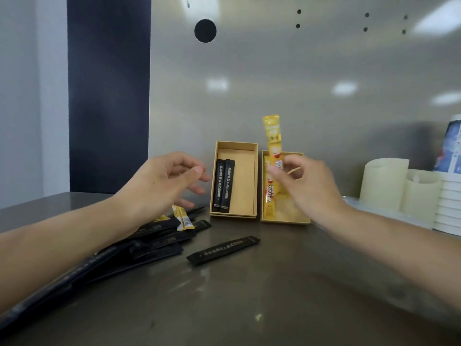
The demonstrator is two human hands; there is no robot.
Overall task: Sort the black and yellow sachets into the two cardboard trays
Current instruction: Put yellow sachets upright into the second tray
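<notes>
Progress looks early, judging by how much lies unsorted. At 1 o'clock on the worktop (pixel 249 295) the right hand (pixel 311 188) pinches a yellow sachet (pixel 272 136) near its lower end between thumb and fingers (pixel 277 172). It holds the stick upright over the right tray (pixel 287 220). That hold probably lets the stick be lowered and laid lengthwise beside the flat yellow sachet (pixel 270 196) already lying there. The hand hides part of the tray floor, so I cannot tell whether more yellow ones lie in it.

Just beside it, at 12 o'clock, the left tray (pixel 245 181) holds two black sachets (pixel 223 186) side by side against its left wall. They are packed close, which leaves room for others.

At 10 o'clock the left hand (pixel 162 181) hovers with its fingers loosely spread and holding nothing. It is above the unsorted pile (pixel 154 243) at 9 o'clock, seemingly poised for the next pick. The pile is mostly black, with a second yellow stick (pixel 183 218) poking out near its far edge. A loose black sachet (pixel 223 249) lies apart near centre, an easy grab. Pale cups (pixel 384 183) stand at 3 o'clock, outside the work.
</notes>
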